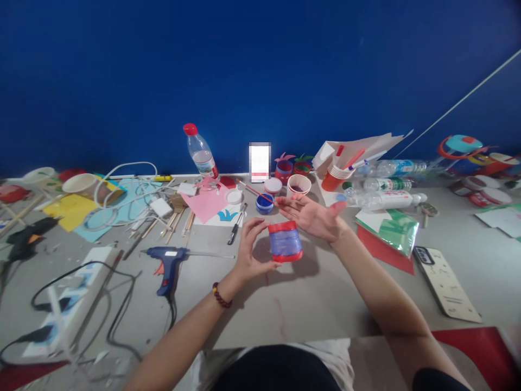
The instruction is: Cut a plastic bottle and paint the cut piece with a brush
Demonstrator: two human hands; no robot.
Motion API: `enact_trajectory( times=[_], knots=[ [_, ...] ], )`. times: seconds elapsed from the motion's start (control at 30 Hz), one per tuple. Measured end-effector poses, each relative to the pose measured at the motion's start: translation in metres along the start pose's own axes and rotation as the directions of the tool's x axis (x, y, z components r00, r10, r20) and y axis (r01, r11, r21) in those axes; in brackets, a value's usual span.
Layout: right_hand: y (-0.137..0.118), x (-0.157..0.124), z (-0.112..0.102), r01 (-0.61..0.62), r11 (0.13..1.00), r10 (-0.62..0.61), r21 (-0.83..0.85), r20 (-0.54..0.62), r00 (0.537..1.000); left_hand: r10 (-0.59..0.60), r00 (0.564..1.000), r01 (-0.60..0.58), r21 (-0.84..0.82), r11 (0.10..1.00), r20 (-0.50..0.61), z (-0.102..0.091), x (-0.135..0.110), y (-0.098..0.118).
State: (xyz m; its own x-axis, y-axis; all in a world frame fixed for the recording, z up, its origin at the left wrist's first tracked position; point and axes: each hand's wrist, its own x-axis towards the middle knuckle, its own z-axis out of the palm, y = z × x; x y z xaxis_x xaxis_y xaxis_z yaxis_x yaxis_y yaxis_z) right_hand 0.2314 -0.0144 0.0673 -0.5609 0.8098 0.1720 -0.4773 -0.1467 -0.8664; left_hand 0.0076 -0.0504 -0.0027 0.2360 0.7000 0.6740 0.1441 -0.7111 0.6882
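My left hand (251, 251), wearing a beaded bracelet, grips a short plastic cylinder (285, 242) between thumb and fingers. The cylinder is painted see-through blue, with a red band at each end, and is tilted slightly above the table. Just beyond it, my right hand (313, 216) is open, palm up with fingers stretched out. Near those fingertips a thin red paintbrush (257, 192) crosses over a jar of blue paint (264, 204); I cannot tell whether the fingers touch it. Behind the right hand stands a paper cup (299, 187) with dark liquid.
On the left lie a blue glue gun (166, 265), a power strip (75, 298) and tangled cables. A red-capped bottle (201, 155) stands by the wall near pink paper (205, 200). To the right are plastic bottles (385, 200), a pen cup (336, 176) and a phone (448, 285).
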Motion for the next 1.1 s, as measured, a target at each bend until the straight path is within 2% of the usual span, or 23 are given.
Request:
enact_trajectory(
  times=[0.1,0.2,0.27,0.33,0.47,0.6,0.67,0.8,0.87,1.0,1.1],
  knots=[
    [0.004,-0.001,-0.007,0.064,0.995,-0.069,0.078,0.066,0.995,0.014,1.0,-0.014,0.01,1.0,-0.022,0.001,-0.001,-0.002],
    [0.005,-0.003,-0.01,0.096,0.992,-0.103,0.08,0.084,0.991,0.016,0.999,-0.015,0.037,0.999,-0.027,0.001,-0.001,-0.002],
    [0.004,-0.004,-0.01,0.07,0.997,-0.072,0.031,0.043,0.997,0.009,1.0,-0.007,0.057,0.998,-0.024,0.001,-0.001,-0.002],
    [0.001,-0.004,-0.008,-0.006,0.999,0.004,-0.049,-0.045,0.999,0.006,1.0,-0.004,0.063,0.998,-0.022,0.001,-0.002,-0.002],
    [-0.001,-0.003,-0.005,-0.111,0.983,0.085,-0.147,-0.172,0.981,0.004,1.0,-0.003,0.057,0.998,-0.021,0.0,-0.002,-0.002],
    [-0.001,-0.003,-0.005,-0.017,0.988,-0.011,-0.157,-0.178,0.984,0.011,1.0,-0.01,0.055,0.998,-0.028,0.0,-0.001,-0.001],
    [-0.002,-0.001,-0.004,0.033,0.987,-0.069,-0.158,-0.223,0.972,0.016,0.999,-0.014,0.057,0.998,-0.033,0.001,-0.001,0.0],
    [-0.005,0.004,-0.005,0.057,0.988,-0.113,-0.147,-0.41,0.905,0.013,0.999,-0.01,0.074,0.997,-0.044,0.002,0.0,0.001],
    [-0.005,0.006,-0.007,0.048,0.99,-0.105,-0.134,-0.461,0.881,0.011,0.999,-0.007,0.073,0.997,-0.052,0.002,-0.001,0.001],
    [-0.006,0.007,-0.009,-0.004,0.987,-0.074,-0.159,-0.484,0.872,0.005,0.998,0.0,0.081,0.997,-0.06,0.002,-0.001,0.001],
    [-0.012,0.003,-0.003,-0.019,0.971,-0.081,-0.237,-0.406,0.91,-0.006,0.998,0.013,0.122,0.992,-0.061,0.001,0.0,0.003]
  ],
)
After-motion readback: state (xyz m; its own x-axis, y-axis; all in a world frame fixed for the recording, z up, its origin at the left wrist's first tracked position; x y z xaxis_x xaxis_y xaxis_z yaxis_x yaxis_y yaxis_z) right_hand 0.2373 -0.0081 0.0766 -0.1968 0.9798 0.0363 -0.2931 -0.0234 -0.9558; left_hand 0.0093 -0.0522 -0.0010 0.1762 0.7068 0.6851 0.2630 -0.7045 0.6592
